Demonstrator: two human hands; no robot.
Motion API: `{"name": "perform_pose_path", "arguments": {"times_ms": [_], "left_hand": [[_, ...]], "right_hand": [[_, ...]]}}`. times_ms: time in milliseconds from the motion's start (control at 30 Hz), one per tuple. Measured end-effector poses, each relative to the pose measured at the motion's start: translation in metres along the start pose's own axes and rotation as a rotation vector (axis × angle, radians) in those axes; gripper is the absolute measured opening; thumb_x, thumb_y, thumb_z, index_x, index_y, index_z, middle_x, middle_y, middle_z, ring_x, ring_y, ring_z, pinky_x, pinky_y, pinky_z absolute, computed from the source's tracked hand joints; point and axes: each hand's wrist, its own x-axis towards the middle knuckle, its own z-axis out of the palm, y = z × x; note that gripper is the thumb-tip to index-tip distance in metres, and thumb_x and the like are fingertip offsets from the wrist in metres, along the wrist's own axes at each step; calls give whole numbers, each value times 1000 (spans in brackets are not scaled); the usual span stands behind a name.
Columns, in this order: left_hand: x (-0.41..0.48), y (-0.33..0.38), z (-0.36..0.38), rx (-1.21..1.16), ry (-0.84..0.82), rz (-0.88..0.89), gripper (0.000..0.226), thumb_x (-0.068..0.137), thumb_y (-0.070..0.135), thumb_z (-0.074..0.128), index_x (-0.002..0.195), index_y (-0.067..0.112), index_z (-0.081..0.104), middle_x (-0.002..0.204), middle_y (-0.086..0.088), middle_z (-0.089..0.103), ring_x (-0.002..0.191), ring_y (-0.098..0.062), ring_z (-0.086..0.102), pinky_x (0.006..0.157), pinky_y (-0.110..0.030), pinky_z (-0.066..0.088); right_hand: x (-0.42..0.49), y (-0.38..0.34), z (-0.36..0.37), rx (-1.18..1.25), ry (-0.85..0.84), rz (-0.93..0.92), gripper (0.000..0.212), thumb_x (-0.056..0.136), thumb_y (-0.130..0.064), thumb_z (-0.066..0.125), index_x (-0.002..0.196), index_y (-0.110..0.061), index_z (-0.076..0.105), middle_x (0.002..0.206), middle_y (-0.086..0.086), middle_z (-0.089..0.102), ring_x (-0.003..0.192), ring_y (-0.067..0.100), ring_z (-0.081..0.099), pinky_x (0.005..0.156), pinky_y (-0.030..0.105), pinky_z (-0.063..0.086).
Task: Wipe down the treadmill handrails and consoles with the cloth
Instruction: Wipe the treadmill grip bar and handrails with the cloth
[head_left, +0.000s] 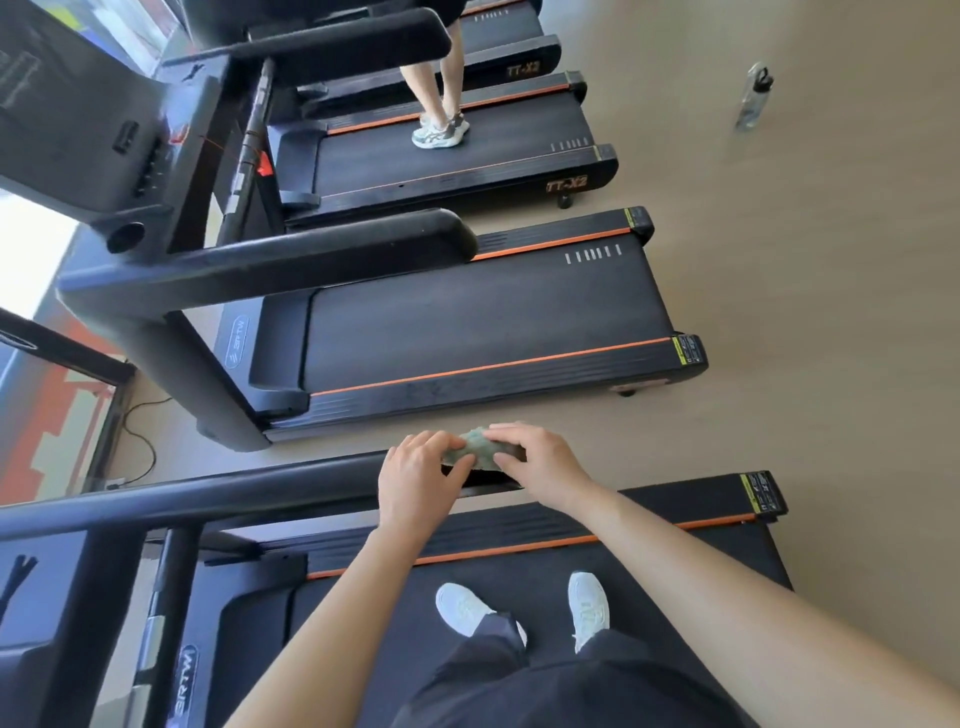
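A small green cloth (475, 448) is bunched between both my hands at the free end of the black handrail (234, 493) of the treadmill I stand on. My left hand (418, 475) grips the cloth from the left with curled fingers. My right hand (530, 457) pinches it from the right, thumb under, fingers over. The cloth sits on top of the rail end. This treadmill's console (31, 597) shows at the lower left edge, mostly cut off.
A second treadmill (467, 322) with its own handrail (311, 249) and console (78, 130) stands beside mine. On a third one (452, 161), a person's legs (441, 104) are in view. A water bottle (753, 96) stands on the floor, upper right.
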Motion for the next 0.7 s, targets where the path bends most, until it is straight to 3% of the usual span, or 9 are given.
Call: {"name": "perform_pose_path", "arguments": {"times_ms": [100,200,333,700], "left_hand": [[-6,-19,-5,34,56,-41,16,83,37,80,90,23,74,90,8,72,86,-23,62,78,-36,47],[-10,-40,-14,84,101,-76,16,84,41,79,90,27,76,90,8,73,90,-24,60,82,-38,47],[-15,-70,-26,138,139,-124,16,88,44,75,94,29,77,94,10,73,96,-23,59,85,-38,44],[-35,-160,-57,152,289,-274,14,89,42,74,94,29,77,105,10,67,96,-23,54,81,-38,39]], "right_hand": [[15,-15,5,-102,-68,-44,35,93,-19,68,128,-22,70,136,-4,64,128,15,55,104,17,34],[29,-35,17,-198,-135,-65,35,94,-26,68,129,-27,68,135,-6,65,125,18,56,106,31,42],[45,-62,40,-285,-200,-101,36,95,-31,66,131,-29,66,135,-6,65,125,21,55,106,35,43],[93,-129,117,-349,-363,-166,39,94,-33,67,133,-27,65,130,1,67,120,24,57,99,30,44]]}}
